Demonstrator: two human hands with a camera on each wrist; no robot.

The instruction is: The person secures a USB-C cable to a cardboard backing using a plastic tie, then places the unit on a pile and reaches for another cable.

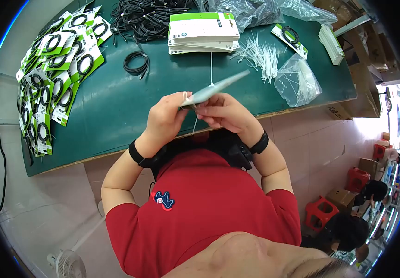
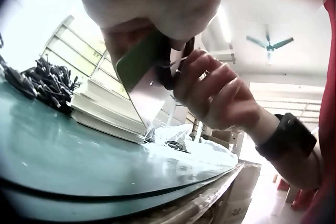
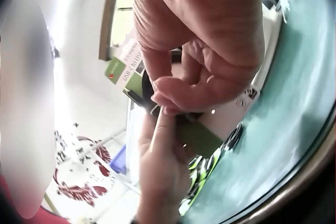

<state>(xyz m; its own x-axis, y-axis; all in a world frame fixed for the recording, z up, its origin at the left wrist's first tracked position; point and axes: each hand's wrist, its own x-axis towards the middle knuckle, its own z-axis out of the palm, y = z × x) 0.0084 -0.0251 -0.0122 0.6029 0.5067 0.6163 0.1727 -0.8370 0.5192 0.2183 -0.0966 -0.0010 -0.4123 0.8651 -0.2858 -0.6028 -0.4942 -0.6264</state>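
Over the table's front edge, my left hand [image 1: 165, 116] grips one end of a white-and-green packaging card [image 1: 223, 87], which is tilted and seen nearly edge-on from above. A black coiled cable [image 2: 165, 69] lies against the card, partly covered by fingers. A thin white cable tie [image 1: 211, 69] runs through the card, one length sticking out beyond it and another hanging below. My right hand [image 1: 230, 115] is at the card's near side, thumb and fingertips pinching the tie close to the coil. In the right wrist view the fingertips [image 3: 168, 95] of both hands meet there.
Carded cables [image 1: 61, 60] cover the table's left end. Behind stand loose black cables [image 1: 144, 18] and a stack of blank cards [image 1: 204, 32]. One coil [image 1: 136, 64] lies left of centre. Right are loose cable ties [image 1: 262, 58], a plastic bag [image 1: 299, 83] and one carded cable [image 1: 290, 39].
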